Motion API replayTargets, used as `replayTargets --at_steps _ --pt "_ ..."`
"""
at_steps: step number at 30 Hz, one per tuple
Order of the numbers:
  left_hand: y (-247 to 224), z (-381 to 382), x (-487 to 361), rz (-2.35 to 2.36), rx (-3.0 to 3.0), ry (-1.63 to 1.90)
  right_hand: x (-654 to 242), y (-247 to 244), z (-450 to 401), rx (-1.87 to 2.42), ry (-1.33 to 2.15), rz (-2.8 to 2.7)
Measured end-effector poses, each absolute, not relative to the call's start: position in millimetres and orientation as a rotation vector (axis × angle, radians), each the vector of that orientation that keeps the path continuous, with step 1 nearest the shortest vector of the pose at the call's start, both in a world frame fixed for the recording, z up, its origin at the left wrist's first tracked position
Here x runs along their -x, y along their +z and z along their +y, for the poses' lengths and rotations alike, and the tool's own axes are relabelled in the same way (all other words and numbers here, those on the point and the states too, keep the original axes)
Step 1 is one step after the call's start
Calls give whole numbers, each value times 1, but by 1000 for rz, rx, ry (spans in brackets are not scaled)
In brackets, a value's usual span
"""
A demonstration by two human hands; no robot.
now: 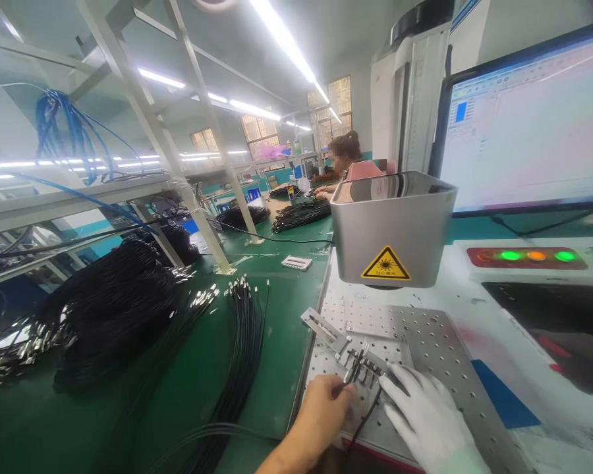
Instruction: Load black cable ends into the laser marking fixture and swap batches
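My bare left hand (326, 408) is closed in a pinch on a black cable (358, 365) with a metal connector end, held at the near side of a small metal fixture (368, 362). The fixture has several slots and sits on a perforated metal plate (437, 342). My right hand (427, 408), in a white glove, rests at the fixture's right side with its fingers stretched out and apart. Between the two hands, a black cable tail (368, 421) hangs down toward the front edge. A slotted metal strip (323, 329) adjoins the fixture at its upper left.
Above the plate hangs a grey laser head (393, 230) with a yellow warning sign. A monitor (528, 125) and lit buttons (536, 256) are at right. Cable bundles (242, 342) and a big cable heap (123, 296) lie on the green table (286, 355). Another person (348, 155) sits beyond.
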State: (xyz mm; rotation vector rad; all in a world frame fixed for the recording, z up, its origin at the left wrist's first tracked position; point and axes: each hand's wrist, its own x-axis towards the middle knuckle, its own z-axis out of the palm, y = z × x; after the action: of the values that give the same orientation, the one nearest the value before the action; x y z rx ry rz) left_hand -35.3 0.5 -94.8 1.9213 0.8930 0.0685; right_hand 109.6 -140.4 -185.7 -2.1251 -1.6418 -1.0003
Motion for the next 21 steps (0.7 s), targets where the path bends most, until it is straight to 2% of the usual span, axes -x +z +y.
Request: replayTargets --at_steps 11,21 --pt "-104 -2 24 941 -1688 98 -111 -186 -139 2086 -992 -1638" --pt "-103 -8 18 1052 -2083 67 -110 -187 -140 2111 -859 -1588"
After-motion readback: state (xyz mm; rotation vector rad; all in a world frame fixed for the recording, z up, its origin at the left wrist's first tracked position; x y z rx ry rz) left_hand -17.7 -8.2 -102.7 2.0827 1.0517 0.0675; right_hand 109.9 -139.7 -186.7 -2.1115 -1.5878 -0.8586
